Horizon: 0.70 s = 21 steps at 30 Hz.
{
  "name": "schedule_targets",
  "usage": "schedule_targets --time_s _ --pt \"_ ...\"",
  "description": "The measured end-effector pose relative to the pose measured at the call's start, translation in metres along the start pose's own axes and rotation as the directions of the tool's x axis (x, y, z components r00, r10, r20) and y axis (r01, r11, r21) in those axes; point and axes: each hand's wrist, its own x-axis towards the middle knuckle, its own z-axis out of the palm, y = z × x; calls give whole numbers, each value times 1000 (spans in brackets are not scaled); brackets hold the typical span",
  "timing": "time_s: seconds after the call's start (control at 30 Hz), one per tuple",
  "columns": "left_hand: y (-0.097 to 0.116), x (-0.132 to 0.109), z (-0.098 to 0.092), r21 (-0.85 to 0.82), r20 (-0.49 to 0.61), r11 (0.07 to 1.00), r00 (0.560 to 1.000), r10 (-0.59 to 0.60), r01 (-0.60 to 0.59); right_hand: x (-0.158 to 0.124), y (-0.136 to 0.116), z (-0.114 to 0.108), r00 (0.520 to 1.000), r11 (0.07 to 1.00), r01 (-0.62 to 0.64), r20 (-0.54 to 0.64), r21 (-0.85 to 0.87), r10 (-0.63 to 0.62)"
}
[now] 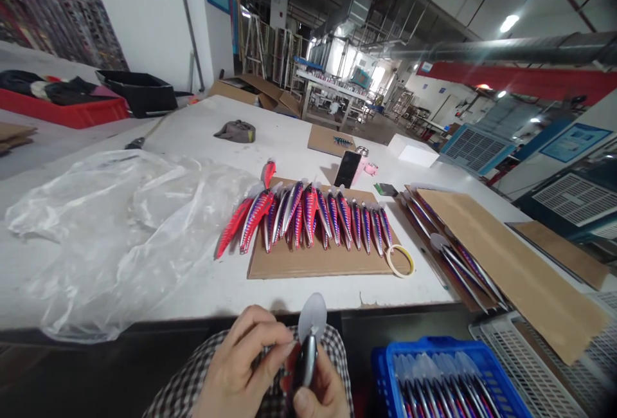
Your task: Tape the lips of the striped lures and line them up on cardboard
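A fishing lure [304,363] with a dark, shiny body and a clear rounded lip stands lip-up over my lap. My right hand [325,389] is wrapped round its body, thumb in front. Beside it, the fingers of my left hand [245,360] are pinched together close to the lip's base; what they grip, if anything, is too small to make out. Ahead on the table, several red, purple and silver lures [308,215] lie in a row across a cardboard sheet [318,265]. A roll of tape [411,263] rests at the sheet's right corner.
Crumpled clear plastic [130,231] covers the table's left part. At lower right, a blue basket [380,373] holds several lures. More lures lie by a long cardboard piece [496,257]. A phone [348,169] leans upright behind the row; a grey cloth [236,131] lies farther back.
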Motion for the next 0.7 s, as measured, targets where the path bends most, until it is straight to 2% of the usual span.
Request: schedule_targets --time_s 0.43,0.6,0.7 --pt "7 -3 -8 -30 83 997 994 -73 76 -2 20 -8 999 999 47 26 27 -47" --pt "8 -2 -12 -56 36 996 997 -67 69 -1 24 -11 997 998 68 -37 9 -68" --pt "4 -3 -10 -99 81 986 989 -127 134 0 24 -12 995 995 95 -40 -30 -96"
